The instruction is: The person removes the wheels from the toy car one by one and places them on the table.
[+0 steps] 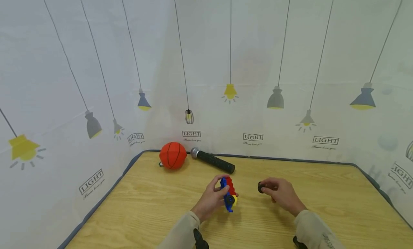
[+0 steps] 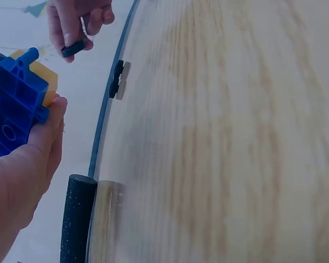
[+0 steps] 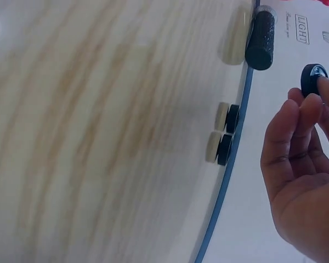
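Note:
My left hand (image 1: 211, 200) grips a toy car (image 1: 232, 184) built of red and yellow bricks on a blue base (image 2: 19, 104). One black wheel (image 1: 229, 200) sits on the car's side, facing me. To the right, apart from the car, my right hand (image 1: 284, 195) pinches a loose black wheel (image 3: 312, 79) between thumb and fingers. Two more black wheels (image 3: 225, 149) lie close together on the table, seen in both wrist views; the head view does not show them.
A red ball (image 1: 173, 155) with black basketball lines lies at the table's back left. Beside it a microphone (image 1: 216, 162) with a dark handle and silver head lies slantwise. A white curtain printed with lamps (image 1: 206, 62) surrounds the wooden table (image 1: 142, 202).

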`<state>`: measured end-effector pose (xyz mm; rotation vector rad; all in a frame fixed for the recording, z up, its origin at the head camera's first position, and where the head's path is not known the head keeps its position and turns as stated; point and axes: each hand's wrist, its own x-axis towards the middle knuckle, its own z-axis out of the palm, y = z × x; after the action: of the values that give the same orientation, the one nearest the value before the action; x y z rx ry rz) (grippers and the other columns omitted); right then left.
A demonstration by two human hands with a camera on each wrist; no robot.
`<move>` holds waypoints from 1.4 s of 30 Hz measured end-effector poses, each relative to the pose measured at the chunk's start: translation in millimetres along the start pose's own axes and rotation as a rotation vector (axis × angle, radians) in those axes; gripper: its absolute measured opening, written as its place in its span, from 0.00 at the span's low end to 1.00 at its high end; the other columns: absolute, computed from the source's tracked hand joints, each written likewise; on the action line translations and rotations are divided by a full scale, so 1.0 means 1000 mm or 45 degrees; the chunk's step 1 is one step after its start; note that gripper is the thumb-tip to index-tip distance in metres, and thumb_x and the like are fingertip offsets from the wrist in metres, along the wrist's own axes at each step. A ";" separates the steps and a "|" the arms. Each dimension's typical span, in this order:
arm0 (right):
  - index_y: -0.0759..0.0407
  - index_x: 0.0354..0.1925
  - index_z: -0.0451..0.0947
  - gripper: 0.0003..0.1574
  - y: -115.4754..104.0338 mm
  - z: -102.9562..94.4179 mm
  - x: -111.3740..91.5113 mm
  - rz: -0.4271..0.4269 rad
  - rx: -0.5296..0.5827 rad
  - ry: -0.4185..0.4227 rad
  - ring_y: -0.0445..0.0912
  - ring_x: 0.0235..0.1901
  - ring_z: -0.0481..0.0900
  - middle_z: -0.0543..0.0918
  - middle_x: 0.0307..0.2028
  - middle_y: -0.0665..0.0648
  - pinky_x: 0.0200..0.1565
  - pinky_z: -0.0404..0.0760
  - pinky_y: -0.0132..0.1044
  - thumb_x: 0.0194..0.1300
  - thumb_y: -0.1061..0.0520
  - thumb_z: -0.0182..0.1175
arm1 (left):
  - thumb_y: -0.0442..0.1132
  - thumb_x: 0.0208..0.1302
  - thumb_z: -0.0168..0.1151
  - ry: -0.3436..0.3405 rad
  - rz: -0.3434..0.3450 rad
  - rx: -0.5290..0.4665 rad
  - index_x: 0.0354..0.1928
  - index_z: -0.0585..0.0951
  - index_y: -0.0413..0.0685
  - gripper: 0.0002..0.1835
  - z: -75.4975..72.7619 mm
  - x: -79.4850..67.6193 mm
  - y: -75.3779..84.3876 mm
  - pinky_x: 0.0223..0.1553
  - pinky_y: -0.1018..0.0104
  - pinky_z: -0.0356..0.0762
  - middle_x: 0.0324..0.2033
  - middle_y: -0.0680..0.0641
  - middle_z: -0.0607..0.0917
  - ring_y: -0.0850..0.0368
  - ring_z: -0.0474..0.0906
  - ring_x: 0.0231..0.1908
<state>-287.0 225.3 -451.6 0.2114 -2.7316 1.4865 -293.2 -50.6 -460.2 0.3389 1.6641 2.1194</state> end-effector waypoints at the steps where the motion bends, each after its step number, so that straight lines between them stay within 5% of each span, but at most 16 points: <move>1: 0.61 0.51 0.82 0.15 0.002 -0.001 0.000 0.006 -0.009 0.008 0.44 0.19 0.73 0.88 0.38 0.59 0.22 0.74 0.36 0.67 0.59 0.64 | 0.41 0.78 0.50 0.001 -0.002 0.004 0.71 0.65 0.63 0.23 0.000 0.000 0.000 0.61 0.46 0.78 0.68 0.31 0.66 0.43 0.80 0.58; 22: 0.66 0.53 0.81 0.16 0.033 -0.025 0.003 0.197 0.131 0.038 0.47 0.22 0.80 0.88 0.34 0.58 0.29 0.83 0.39 0.67 0.64 0.62 | 0.40 0.77 0.52 -0.008 -0.034 0.031 0.72 0.64 0.62 0.25 -0.003 0.002 -0.001 0.63 0.43 0.76 0.70 0.32 0.62 0.43 0.79 0.58; 42: 0.68 0.47 0.81 0.13 0.044 -0.037 0.009 0.335 -0.110 0.080 0.45 0.20 0.80 0.87 0.28 0.58 0.27 0.80 0.37 0.66 0.63 0.62 | 0.38 0.74 0.57 0.028 -0.016 0.188 0.68 0.70 0.63 0.24 -0.001 -0.001 0.004 0.58 0.49 0.81 0.66 0.34 0.70 0.47 0.80 0.56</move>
<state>-303.1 279.2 -467.0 -0.2009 -2.8532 1.3941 -293.3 -52.8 -456.3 0.3502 1.8356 2.0029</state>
